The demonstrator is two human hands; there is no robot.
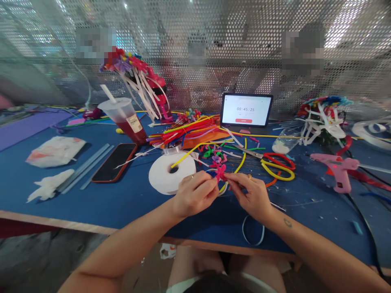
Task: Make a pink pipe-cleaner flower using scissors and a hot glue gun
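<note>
Both my hands meet over the blue table, pinching a small pink pipe-cleaner flower between them. My left hand has its fingers curled shut on the flower's left side. My right hand pinches its right side with thumb and forefinger. A yellow pipe cleaner curves away just behind the flower. A white tape roll lies right beside my left hand. Small finished flowers lie scattered behind.
A bundle of coloured pipe cleaners, red-and-yellow scissors, a pink glue gun, a tablet showing a timer, a drink cup, a phone, glue sticks and flower bouquets crowd the table. Perforated screen behind.
</note>
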